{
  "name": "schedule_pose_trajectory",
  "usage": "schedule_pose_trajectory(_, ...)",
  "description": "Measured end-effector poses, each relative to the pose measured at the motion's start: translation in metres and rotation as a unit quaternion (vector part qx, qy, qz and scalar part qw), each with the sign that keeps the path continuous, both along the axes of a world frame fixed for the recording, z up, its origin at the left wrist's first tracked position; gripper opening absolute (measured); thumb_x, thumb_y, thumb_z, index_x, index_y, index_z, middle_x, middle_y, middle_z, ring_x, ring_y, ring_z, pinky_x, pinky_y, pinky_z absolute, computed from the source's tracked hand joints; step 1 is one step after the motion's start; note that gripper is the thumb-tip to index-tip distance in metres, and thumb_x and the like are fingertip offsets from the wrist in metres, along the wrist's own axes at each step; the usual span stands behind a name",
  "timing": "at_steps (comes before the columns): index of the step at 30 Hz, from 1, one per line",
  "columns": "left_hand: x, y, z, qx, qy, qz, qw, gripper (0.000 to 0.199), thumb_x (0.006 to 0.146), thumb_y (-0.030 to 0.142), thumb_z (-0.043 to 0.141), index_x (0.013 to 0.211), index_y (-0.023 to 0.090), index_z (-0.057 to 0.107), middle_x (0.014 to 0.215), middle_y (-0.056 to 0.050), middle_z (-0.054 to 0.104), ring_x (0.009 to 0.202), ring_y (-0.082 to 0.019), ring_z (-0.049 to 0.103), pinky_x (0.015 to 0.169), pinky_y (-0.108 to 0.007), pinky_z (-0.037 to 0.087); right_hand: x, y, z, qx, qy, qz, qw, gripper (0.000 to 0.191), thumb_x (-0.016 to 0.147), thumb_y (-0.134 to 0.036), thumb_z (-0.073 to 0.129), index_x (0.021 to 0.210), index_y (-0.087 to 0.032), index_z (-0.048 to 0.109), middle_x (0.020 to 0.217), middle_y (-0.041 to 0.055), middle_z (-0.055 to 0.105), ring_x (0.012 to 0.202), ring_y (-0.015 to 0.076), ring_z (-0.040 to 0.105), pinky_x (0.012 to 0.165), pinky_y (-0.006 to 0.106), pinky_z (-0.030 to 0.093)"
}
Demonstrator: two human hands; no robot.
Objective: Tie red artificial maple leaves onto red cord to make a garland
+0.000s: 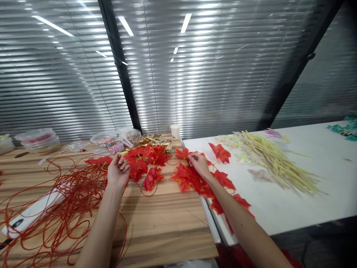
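Observation:
Red artificial maple leaves (152,154) on yellow stems lie across the wooden table, and another bunch of red leaves (185,178) spreads to the right over the joint with the white table. My left hand (118,169) is closed with curled fingers, palm turned up, beside the left bunch; whatever it holds is hidden. With thumb and finger pinched together, my right hand (198,163) is over the right bunch. A thin red cord (175,164) runs between the bunches toward its fingertips, but what they grip is too small to make out.
A tangle of red cord (75,197) covers a white power strip (36,210) at the left. Behind stand plastic tubs (39,141), bead bags (129,137), gold packets (156,143) and a paper cup (175,131). Yellow stems (276,163) lie on the white table (329,178).

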State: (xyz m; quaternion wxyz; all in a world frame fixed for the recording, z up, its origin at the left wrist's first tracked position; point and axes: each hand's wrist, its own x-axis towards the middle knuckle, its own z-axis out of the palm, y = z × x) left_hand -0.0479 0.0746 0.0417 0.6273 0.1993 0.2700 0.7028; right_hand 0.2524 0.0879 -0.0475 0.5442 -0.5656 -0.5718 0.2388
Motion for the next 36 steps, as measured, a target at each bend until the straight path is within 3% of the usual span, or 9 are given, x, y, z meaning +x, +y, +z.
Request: schedule_pose_trajectory(36,0.0034,0.0017,-0.0024,-0.045,0.025,-0.015,0.999,0.020,0.085,0.015,0.037,0.067,0.014,0.045,0.042,0.008,0.032,0.030,-0.004,0.027,0.030,-0.015,0.021,-0.0085,-0.0050,0.0049,-0.005,-0.046,0.014,0.999,0.021,0.075,-0.030,0.046,0.072,-0.016,0.061,0.068,0.0035,0.063,0.061,0.0155,0.057,0.059,0.026,0.043)
